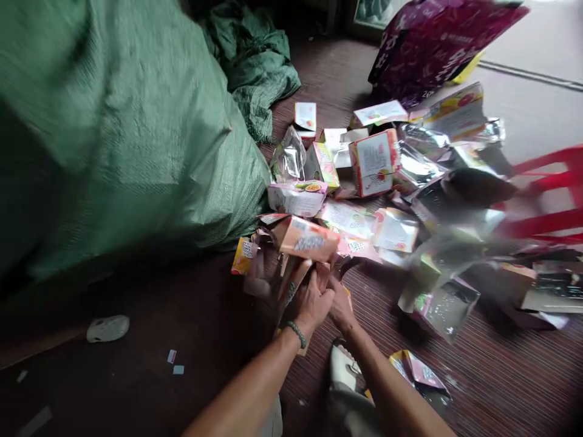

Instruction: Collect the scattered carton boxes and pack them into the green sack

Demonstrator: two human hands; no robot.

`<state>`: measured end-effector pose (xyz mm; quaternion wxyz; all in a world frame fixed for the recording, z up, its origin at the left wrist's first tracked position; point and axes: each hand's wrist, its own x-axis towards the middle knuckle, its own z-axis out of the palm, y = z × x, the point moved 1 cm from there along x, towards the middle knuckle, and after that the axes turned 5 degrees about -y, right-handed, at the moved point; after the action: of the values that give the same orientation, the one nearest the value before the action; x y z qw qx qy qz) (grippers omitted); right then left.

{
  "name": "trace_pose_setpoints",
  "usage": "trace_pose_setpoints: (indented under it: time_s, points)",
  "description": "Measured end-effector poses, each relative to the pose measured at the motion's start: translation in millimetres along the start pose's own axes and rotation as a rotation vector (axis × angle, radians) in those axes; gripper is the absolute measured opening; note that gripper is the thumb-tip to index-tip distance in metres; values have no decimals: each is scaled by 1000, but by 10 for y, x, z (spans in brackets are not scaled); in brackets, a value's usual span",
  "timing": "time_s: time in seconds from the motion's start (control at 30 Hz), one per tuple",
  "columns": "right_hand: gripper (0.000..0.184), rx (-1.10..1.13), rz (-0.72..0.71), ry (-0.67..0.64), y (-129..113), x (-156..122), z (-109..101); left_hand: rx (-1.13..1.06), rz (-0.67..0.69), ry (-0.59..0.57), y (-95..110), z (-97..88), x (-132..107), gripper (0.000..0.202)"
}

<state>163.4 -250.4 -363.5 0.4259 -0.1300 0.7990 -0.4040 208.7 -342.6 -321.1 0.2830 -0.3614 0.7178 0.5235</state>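
Low over the floor, my left hand, with a dark bracelet at the wrist, closes on opened cardboard boxes. One of these, a brown cardboard box, stands on edge beside its fingers. My right hand is pressed close against the left, its fingers closed on the same cardboard and partly hidden. Just beyond both hands lies an orange printed box. A small yellow box is to its left. Motion blurs the cardboard nearest my hands.
A huge green woven sack bulges on the left, with another crumpled green sack behind. Torn boxes and silver foil bags pile up ahead and right. A purple bag, red plastic stool and another person's shoe are around.
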Motion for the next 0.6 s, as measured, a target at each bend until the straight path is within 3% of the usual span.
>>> trace_pose_setpoints:
  time_s: [0.1,0.2,0.3,0.4,0.5,0.6]
  points:
    - [59,107,-52,93,-643,-169,-354,65,44,59,483,-316,-385,73]
    - [56,127,-148,157,-1441,-375,-697,16,191,163,1075,-774,-898,69]
    - [46,56,-282,184,-2367,-700,-998,-45,363,325,1691,-1342,-1675,56]
    - [35,24,-451,259,-3398,-1071,-1191,-117,450,493,2180,-1884,-2563,31]
    - [26,42,-794,260,-4570,-1429,-1209,-170,575,768,2429,-2449,-3342,19]
    - [27,62,-1208,214,-5793,-1756,-997,-177,615,1039,2457,-3161,-3998,26]
